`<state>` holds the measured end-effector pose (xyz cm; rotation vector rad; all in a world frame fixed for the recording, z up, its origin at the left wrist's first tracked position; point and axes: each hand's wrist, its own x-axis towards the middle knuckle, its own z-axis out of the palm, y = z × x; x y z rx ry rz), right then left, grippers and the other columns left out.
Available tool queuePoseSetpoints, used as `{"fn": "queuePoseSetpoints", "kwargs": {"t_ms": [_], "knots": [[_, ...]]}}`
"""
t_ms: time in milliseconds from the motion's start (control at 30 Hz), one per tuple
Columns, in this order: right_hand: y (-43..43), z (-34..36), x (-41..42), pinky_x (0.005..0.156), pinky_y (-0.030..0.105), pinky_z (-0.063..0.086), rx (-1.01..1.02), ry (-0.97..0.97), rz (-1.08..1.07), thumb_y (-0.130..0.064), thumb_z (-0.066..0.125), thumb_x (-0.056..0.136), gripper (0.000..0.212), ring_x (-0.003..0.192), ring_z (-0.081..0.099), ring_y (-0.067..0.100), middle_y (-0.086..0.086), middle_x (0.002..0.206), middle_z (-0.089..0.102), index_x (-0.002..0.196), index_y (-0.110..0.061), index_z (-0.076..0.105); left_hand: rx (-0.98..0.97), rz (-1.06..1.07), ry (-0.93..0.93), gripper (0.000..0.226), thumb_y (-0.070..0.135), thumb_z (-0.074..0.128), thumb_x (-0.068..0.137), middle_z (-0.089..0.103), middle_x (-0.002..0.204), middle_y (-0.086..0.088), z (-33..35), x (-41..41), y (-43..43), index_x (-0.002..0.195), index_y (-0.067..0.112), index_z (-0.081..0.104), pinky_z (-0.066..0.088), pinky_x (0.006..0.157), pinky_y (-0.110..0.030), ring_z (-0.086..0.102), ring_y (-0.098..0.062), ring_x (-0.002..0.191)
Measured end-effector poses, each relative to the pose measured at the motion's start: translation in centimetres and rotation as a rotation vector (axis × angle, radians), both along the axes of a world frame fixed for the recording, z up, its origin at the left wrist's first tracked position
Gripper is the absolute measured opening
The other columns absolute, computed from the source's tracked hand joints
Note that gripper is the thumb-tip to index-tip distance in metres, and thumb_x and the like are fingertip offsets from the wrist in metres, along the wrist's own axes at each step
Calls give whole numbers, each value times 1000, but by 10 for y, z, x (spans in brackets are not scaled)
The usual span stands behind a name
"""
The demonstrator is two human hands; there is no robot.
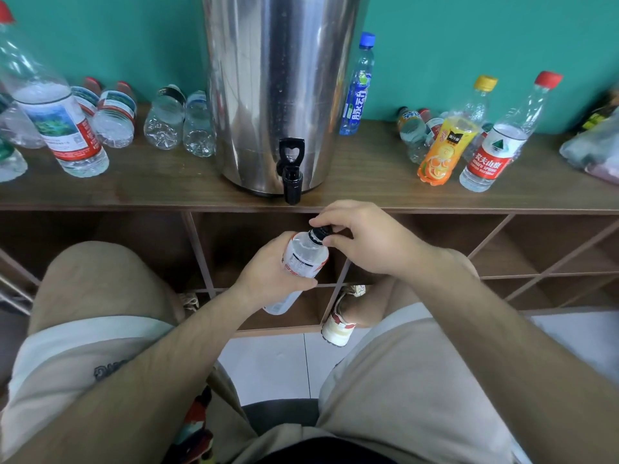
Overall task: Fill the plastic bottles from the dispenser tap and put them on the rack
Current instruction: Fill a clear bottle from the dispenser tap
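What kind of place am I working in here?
Probably a makeshift bottle-filling station indoors, not a kitchen: a steel dispenser with a tap on a wooden rack, many plastic bottles around it, teal wall behind.

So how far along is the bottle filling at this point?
Upright capped bottles, such as the orange-label bottle and red-cap bottle, may be done; their fill is unclear. In hand: the left hand holds a clear bottle below the tap, and the right hand pinches its black cap. Left: the lying bottles.
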<state>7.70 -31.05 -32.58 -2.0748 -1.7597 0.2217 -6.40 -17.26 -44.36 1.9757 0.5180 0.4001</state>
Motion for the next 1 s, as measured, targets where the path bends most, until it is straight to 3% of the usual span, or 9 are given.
{"fn": "queuePoseSetpoints", "kwargs": {"t_ms": [100, 267, 433, 533, 600, 667, 733, 900, 1000], "knots": [[1, 4, 2, 101, 23, 42, -69, -66, 41, -4, 70, 97, 37, 117, 56, 19, 5, 128, 68, 134, -8, 70, 3, -25, 23, 69, 27, 95, 64, 68, 108, 24, 1, -2, 0, 114, 52, 55, 55, 92, -29, 65, 2, 104], [5, 8, 4, 90, 25, 38, -201, -152, 30, -31, 60, 105, 33, 105, 50, 17, -3, 102, 56, 127, -8, 69, -17, -79, 38, 67, 30, 94, 65, 64, 110, 31, 5, -5, -2, 113, 53, 54, 50, 84, -21, 62, 9, 104], [9, 11, -4, 55, 35, 27, -286, -585, -154, -67, 19, 104, 70, 78, 56, 27, -2, 71, 53, 72, -17, 56, -5, -107, 11, 69, 33, 94, 65, 65, 113, 31, 9, -4, -8, 115, 56, 54, 50, 85, -19, 62, 8, 108], [9, 21, -4, 53, 32, 25, -314, -624, -199, -81, -11, 84, 98, 62, 49, 22, -1, 64, 52, 68, -17, 62, -3, -120, -2, 70, 32, 94, 67, 63, 115, 35, 10, -3, -11, 115, 59, 51, 46, 82, -12, 60, 13, 109], [6, 30, 5, 59, 34, 33, -307, -451, -194, -86, -1, 83, 94, 71, 53, 21, -5, 73, 55, 96, -23, 67, -7, -119, -9, 71, 32, 95, 67, 63, 116, 36, 11, -2, -10, 117, 58, 52, 46, 79, -9, 59, 14, 110], [3, 40, 7, 69, 34, 42, -339, -236, -87, -72, 39, 97, 57, 80, 58, 17, -9, 84, 62, 127, -25, 56, -19, -117, -15, 72, 32, 95, 66, 64, 115, 34, 12, -3, -9, 116, 60, 52, 49, 75, -6, 60, 13, 110], [3, 41, 3, 69, 34, 44, -363, -235, 21, -49, 57, 101, 38, 79, 59, 18, -9, 83, 60, 125, -19, 56, -8, -114, -16, 72, 33, 95, 66, 63, 114, 38, 13, -3, -9, 112, 66, 50, 47, 74, 0, 58, 16, 110], [5, 32, -5, 52, 31, 26, -301, -620, -150, -83, 3, 88, 90, 58, 46, 18, -1, 65, 53, 67, -14, 57, -3, -122, -15, 72, 36, 95, 66, 62, 116, 39, 11, -4, -11, 115, 64, 50, 46, 72, 1, 57, 17, 110], [0, 31, 3, 58, 33, 33, -275, -482, -110, -78, 36, 95, 64, 76, 60, 23, -10, 80, 59, 104, -21, 63, -21, -119, -24, 72, 32, 96, 67, 62, 115, 39, 12, -4, -9, 116, 60, 51, 47, 72, 0, 56, 18, 110]]}}
